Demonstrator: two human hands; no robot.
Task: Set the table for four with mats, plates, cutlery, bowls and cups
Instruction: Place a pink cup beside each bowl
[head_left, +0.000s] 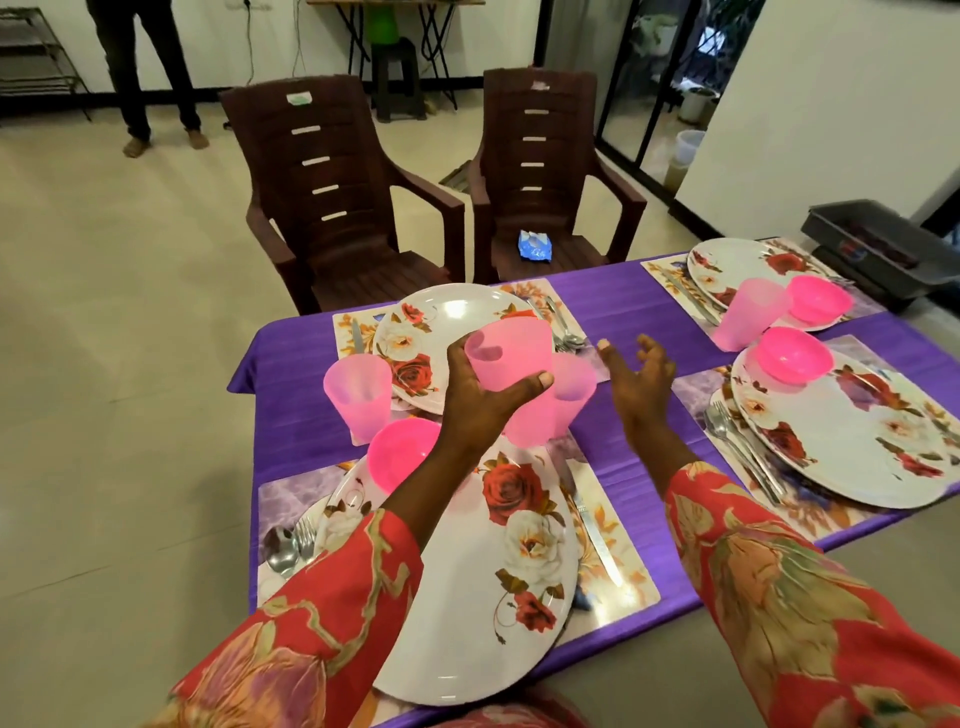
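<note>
My left hand (480, 402) grips a pink cup (511, 353) and holds it in the air over the near-left setting. Behind it stands another pink cup (558, 402). My right hand (641, 382) hovers open over the purple cloth (649, 301), holding nothing. Each of several floral mats carries a flowered plate, such as the near one (498, 587). A third pink cup (358, 395) and a pink bowl (402, 460) sit at the left. At the right stand a pink cup (748, 312) and two pink bowls (818, 301) (792, 356). Cutlery (743, 447) lies beside the plates.
Two brown plastic chairs (332, 187) (540, 166) stand at the table's far side, one with a blue packet (535, 245) on its seat. A grey tray (893, 244) sits at the far right corner. A person's legs (150, 73) stand at the back left.
</note>
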